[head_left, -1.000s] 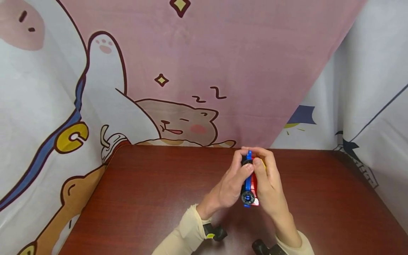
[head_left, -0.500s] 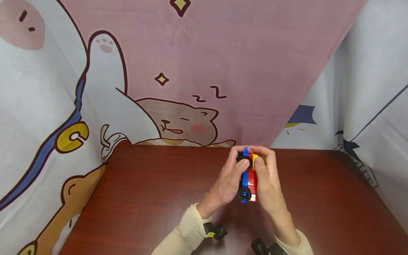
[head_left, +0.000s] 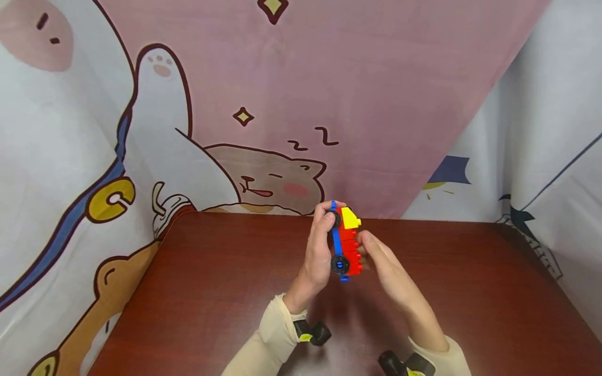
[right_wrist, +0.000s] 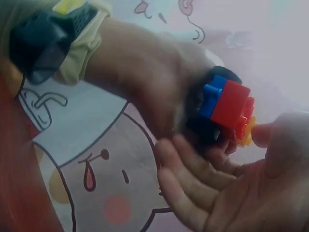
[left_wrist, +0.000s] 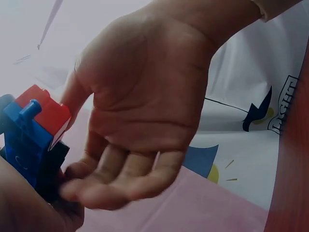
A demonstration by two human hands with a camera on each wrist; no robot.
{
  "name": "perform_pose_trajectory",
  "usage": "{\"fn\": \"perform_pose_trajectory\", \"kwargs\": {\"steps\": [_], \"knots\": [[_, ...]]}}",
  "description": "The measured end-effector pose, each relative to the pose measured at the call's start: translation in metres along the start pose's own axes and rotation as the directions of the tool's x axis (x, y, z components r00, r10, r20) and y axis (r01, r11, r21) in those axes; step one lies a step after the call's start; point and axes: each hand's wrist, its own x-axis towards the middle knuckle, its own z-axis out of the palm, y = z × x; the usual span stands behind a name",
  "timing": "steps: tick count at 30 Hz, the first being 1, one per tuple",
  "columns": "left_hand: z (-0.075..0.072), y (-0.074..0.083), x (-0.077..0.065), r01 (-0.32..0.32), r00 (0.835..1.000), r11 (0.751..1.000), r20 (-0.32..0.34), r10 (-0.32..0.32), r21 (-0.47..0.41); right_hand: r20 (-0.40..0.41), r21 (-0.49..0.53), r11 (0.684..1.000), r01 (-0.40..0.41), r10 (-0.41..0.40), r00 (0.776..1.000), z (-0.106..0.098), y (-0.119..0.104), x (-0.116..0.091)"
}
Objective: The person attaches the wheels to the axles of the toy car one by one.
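A toy car (head_left: 347,240) built of plastic blocks is held up on end above the table, with a blue chassis, black wheels, red bricks and a yellow sloped block. My left hand (head_left: 319,250) grips it from the left, its thumb pressing by the upper wheel. To the right of the car is my right hand (head_left: 392,271), fingers loosely bent, thumb tip close to the red bricks; whether it touches them I cannot tell. In the left wrist view the right hand's palm (left_wrist: 149,92) faces the camera, beside the car (left_wrist: 36,121). The right wrist view shows the car's red end (right_wrist: 231,104).
A dark red-brown table (head_left: 211,282) lies below the hands. Behind it hangs a pink and white cloth (head_left: 376,104) printed with cartoon animals, and more cloth falls at both sides. Black wrist cameras (head_left: 320,333) sit on both cuffs.
The left hand has moved left and slightly up with the toy car, turning its red and yellow side into view. The right hand has let go of the car and drawn away from it.
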Motion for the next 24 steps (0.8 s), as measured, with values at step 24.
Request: {"fn": "perform_pose_trajectory", "kwargs": {"steps": [24], "knots": [[0.013, -0.006, -0.006, -0.076, 0.997, 0.925, -0.001, 0.082, 0.372, -0.342, -0.020, 1.000, 0.009, -0.016, 0.940, -0.002, 0.004, 0.001]]}}
